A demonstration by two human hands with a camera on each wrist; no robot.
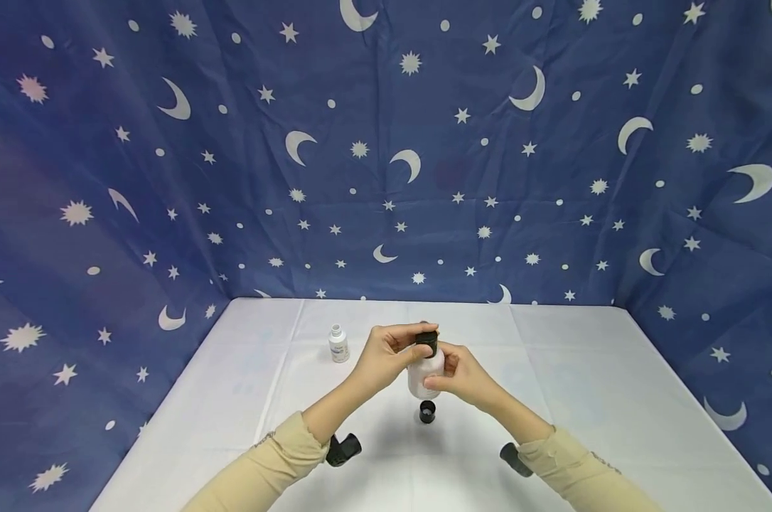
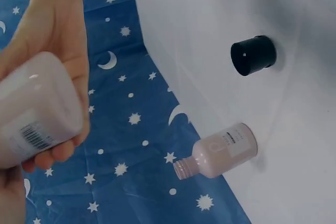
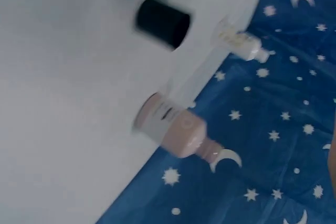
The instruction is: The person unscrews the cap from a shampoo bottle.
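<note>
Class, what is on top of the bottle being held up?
A black cap, pinched by the left hand, sits on top of the held bottle. The cap covers the bottle's mouth, so the opening and anything inside cannot be seen.

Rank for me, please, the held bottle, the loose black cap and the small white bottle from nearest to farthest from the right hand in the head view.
1. Held bottle: gripped by the right hand.
2. Loose black cap: just below the held bottle in the view.
3. Small white bottle: off to the left, past the left hand.
</note>
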